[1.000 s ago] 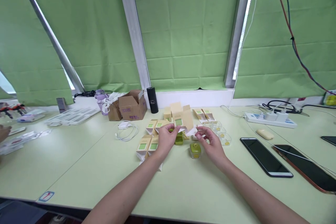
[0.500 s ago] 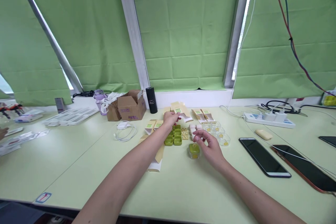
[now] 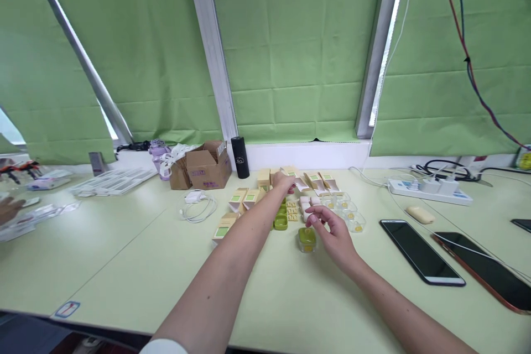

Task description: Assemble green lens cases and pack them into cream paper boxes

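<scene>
My left hand (image 3: 284, 181) reaches to the back of the group, its fingers closed at a small kraft cardboard box (image 3: 290, 170) with a raised flap; the fingertips are partly hidden. My right hand (image 3: 332, 228) hovers with bent fingers apart and nothing between them. Just below its thumb stands a clear container with a green lid (image 3: 307, 237). Green trays (image 3: 281, 222) lie partly under my left forearm. Beside them are small yellow pieces (image 3: 292, 211), whitish-pink blocks (image 3: 304, 202) and clear cups (image 3: 355, 222). More kraft boxes (image 3: 238, 199) stand to the left.
A brown carton (image 3: 208, 166), a black cylinder (image 3: 239, 157) and a coiled white cable (image 3: 198, 207) sit at the back left. Phones (image 3: 421, 251) and a power strip (image 3: 429, 191) lie right. Another person's hand (image 3: 10, 210) shows at the far left.
My left hand has moved slightly right and farther away over the back boxes, its forearm now covering more of the green trays. My right hand stays by the lidded container.
</scene>
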